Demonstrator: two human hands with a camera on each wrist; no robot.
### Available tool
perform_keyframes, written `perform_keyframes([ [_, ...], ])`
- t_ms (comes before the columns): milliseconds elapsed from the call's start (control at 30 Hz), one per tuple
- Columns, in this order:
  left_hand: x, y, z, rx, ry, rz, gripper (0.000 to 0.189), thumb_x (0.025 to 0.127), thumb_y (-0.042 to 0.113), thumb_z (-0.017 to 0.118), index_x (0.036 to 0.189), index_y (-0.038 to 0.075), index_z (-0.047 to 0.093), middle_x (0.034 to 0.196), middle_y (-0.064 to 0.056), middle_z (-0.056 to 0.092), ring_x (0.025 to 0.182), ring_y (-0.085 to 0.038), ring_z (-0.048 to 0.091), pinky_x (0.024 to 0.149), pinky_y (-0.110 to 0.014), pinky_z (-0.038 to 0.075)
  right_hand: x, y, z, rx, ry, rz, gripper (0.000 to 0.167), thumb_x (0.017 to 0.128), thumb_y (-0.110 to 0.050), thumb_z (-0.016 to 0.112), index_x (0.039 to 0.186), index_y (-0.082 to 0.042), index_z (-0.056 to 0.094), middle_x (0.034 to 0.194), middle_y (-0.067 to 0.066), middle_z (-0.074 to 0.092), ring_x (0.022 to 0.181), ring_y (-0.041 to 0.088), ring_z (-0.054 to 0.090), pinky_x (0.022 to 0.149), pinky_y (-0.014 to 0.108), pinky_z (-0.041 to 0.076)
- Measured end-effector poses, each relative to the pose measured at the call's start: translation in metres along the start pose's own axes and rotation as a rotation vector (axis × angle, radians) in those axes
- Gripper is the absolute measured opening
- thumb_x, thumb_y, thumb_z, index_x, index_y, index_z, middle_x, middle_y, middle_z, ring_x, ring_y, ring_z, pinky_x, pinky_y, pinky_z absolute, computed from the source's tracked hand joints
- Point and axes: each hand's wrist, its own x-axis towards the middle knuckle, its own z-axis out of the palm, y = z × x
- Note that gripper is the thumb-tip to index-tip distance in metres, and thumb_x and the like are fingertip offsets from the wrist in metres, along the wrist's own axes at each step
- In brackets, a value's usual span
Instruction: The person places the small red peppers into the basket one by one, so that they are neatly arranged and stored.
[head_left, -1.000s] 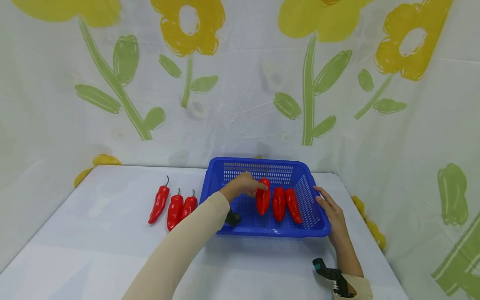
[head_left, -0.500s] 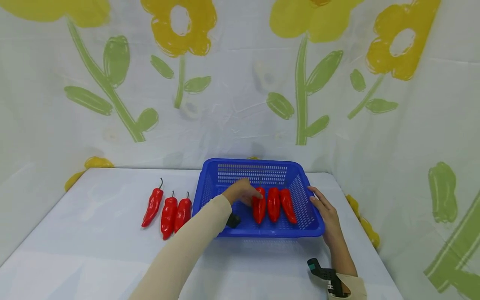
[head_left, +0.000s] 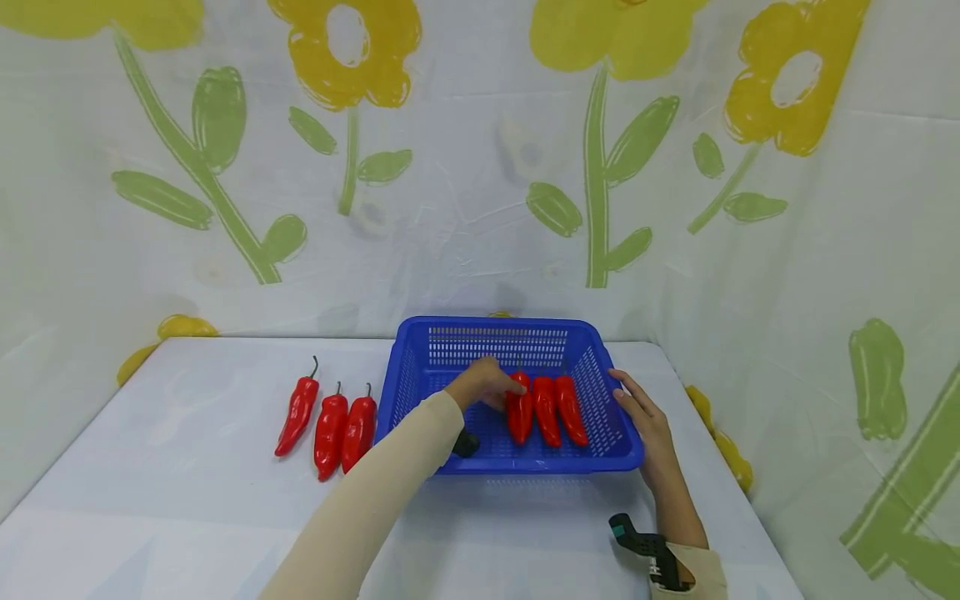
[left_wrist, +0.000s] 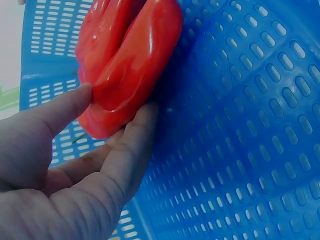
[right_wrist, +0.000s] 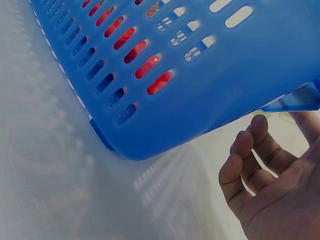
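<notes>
Held pepper (head_left: 519, 417) lower, hand (head_left: 486, 384) partly hidden

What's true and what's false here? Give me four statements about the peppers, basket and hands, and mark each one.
1. The left hand pinches a red pepper inside the blue basket. True.
2. Three other peppers lie on the table, left of the basket in the head view. True.
3. Only one pepper is in the basket. False: three are, counting the pinched one.
4. The right hand holds a pepper. False: it is at the basket's right rim.
</notes>
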Motion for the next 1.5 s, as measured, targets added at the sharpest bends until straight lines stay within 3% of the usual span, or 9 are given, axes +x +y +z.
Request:
perform_keyframes([
  [167, -0.012, 0.004, -0.003, 0.057, 0.002, 0.014, 0.067, 0.09, 0.014, 0.076, 0.14, -0.01, 0.04, 0.11, -0.028, 0.066, 0.099, -0.039, 0.07, 0.085, -0.043, 0.058, 0.0, 0.001, -0.002, -0.013, 0.012, 0.003, 0.055, 0.098, -0.055, 0.053, 0.15, -0.039, 0.044, 0.161, 0.003, 0.031, 0.137, 0.034, 0.042, 0.092, 0.04, 0.052],
  [333, -0.021, 0.009, -0.01, 0.123, 0.009, 0.058, 0.057, 0.091, 0.021, 0.074, 0.131, -0.011, 0.049, 0.106, -0.026, 0.066, 0.099, -0.037, 0.07, 0.086, -0.041, 0.057, 0.0, 0.004, -0.005, -0.015, 0.027, 0.01, 0.054, 0.098, -0.057, 0.053, 0.149, -0.041, 0.045, 0.16, 0.002, 0.032, 0.137, 0.034, 0.042, 0.094, 0.042, 0.05],
  [467, -0.024, 0.009, -0.018, 0.048, 0.014, 0.11, 0.043, 0.093, 0.018, 0.071, 0.121, -0.011, 0.055, 0.107, -0.027, 0.068, 0.1, -0.038, 0.069, 0.089, -0.042, 0.056, -0.001, 0.006, -0.005, -0.013, 0.021, 0.008, 0.056, 0.098, -0.057, 0.053, 0.15, -0.039, 0.044, 0.161, 0.003, 0.031, 0.137, 0.035, 0.042, 0.095, 0.042, 0.05],
  [567, -0.028, 0.008, -0.025, -0.025, -0.022, 0.146, 0.042, 0.094, 0.016, 0.069, 0.121, -0.013, 0.055, 0.112, -0.029, 0.067, 0.104, -0.04, 0.067, 0.092, -0.043, 0.055, -0.002, 0.006, -0.004, -0.015, 0.02, 0.007, 0.056, 0.098, -0.056, 0.053, 0.15, -0.039, 0.044, 0.161, 0.003, 0.031, 0.137, 0.034, 0.042, 0.094, 0.039, 0.052],
  [733, -0.034, 0.008, -0.034, -0.067, -0.096, 0.206, 0.045, 0.095, 0.017, 0.069, 0.124, -0.015, 0.056, 0.116, -0.029, 0.065, 0.109, -0.04, 0.065, 0.094, -0.044, 0.053, -0.003, 0.004, -0.007, -0.005, 0.025, 0.013, 0.056, 0.097, -0.058, 0.054, 0.149, -0.04, 0.045, 0.16, 0.003, 0.033, 0.134, 0.035, 0.045, 0.087, 0.033, 0.056],
  [833, -0.037, 0.007, -0.038, -0.075, -0.097, 0.261, 0.041, 0.096, 0.017, 0.068, 0.121, -0.014, 0.06, 0.114, -0.028, 0.066, 0.106, -0.038, 0.067, 0.093, -0.043, 0.054, -0.003, 0.001, -0.008, -0.011, 0.018, 0.007, 0.057, 0.097, -0.058, 0.054, 0.15, -0.039, 0.044, 0.16, 0.004, 0.033, 0.133, 0.035, 0.046, 0.087, 0.031, 0.056],
  [1033, -0.051, -0.006, -0.053, -0.069, -0.046, 0.382, 0.032, 0.097, 0.018, 0.067, 0.117, -0.007, 0.066, 0.102, -0.015, 0.07, 0.09, -0.023, 0.071, 0.083, -0.034, 0.058, -0.001, 0.001, -0.005, 0.01, -0.002, 0.003, 0.059, 0.097, -0.055, 0.055, 0.151, -0.034, 0.044, 0.16, 0.005, 0.032, 0.135, 0.036, 0.044, 0.091, 0.037, 0.054],
  [1300, -0.074, -0.024, -0.075, -0.231, -0.059, 0.478, 0.033, 0.099, 0.018, 0.063, 0.122, -0.006, 0.064, 0.108, -0.016, 0.069, 0.098, -0.025, 0.069, 0.094, -0.041, 0.054, -0.002, 0.005, -0.002, -0.001, 0.002, 0.0, 0.057, 0.098, -0.056, 0.054, 0.151, -0.036, 0.044, 0.16, 0.005, 0.033, 0.135, 0.035, 0.044, 0.09, 0.036, 0.055],
  [1500, -0.085, -0.042, -0.088, -0.291, -0.02, 0.547, 0.036, 0.1, 0.023, 0.064, 0.122, -0.004, 0.063, 0.111, -0.016, 0.068, 0.101, -0.026, 0.068, 0.097, -0.043, 0.052, -0.003, 0.002, -0.003, -0.025, 0.003, 0.008, 0.057, 0.098, -0.056, 0.054, 0.151, -0.037, 0.043, 0.161, 0.005, 0.031, 0.136, 0.037, 0.043, 0.091, 0.039, 0.054],
])
